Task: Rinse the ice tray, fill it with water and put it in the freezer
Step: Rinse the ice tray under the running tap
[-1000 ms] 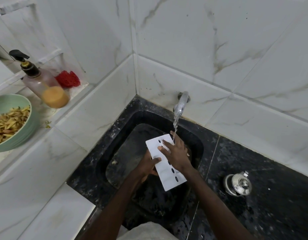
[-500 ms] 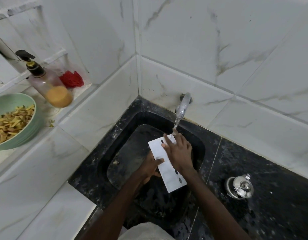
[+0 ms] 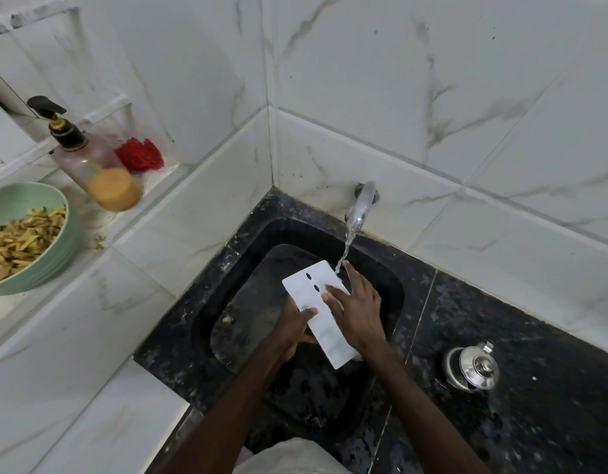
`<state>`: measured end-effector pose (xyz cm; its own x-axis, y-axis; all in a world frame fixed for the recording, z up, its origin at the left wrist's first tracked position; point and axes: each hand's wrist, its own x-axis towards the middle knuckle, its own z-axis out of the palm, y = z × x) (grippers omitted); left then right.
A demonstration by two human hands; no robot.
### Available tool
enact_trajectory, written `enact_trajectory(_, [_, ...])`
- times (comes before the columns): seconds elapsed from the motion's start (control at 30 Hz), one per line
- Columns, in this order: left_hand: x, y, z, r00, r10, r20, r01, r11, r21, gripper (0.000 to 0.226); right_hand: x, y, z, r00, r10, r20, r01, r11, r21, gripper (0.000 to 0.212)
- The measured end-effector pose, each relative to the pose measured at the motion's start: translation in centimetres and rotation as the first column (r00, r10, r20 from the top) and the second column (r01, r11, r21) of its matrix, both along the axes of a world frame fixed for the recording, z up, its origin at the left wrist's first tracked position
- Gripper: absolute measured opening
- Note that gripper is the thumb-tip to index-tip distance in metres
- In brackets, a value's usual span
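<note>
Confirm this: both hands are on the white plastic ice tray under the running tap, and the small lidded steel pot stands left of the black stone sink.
Wrong side: the head view shows the small lidded steel pot right of the black stone sink, not left. The rest holds.

Domestic kitchen, wash-up corner. A black stone sink (image 3: 295, 234) is set into a speckled black counter (image 3: 535, 388), and a wall tap (image 3: 361, 203) is seen running, with a white tray (image 3: 324, 323) held at the foot of the stream (image 3: 346, 249). The walls are faced in white marble-look tiles (image 3: 364, 80). On a tiled ledge (image 3: 158, 196) to the left are kept a pump bottle (image 3: 97, 169) part-filled with orange liquid and a red scrubber (image 3: 140, 155); a green bowl (image 3: 54, 261) of cut yellow food strips (image 3: 22, 241) is placed beside them. A lidded steel pot (image 3: 473, 367) is set on the counter.
</note>
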<state>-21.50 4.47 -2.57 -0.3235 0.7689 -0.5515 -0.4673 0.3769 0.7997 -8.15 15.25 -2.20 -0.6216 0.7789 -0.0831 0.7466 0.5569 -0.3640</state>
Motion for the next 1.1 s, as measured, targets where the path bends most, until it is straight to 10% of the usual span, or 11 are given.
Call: enact_trajectory(1.1, [0.6, 1.1, 0.9, 0.978, 0.204, 0.044, -0.201, 0.977, -0.071, 0.055, -0.2, 0.9, -2.0, 0.991, -0.118, -0.061, 0.094, 0.947, -0.307, 0.036])
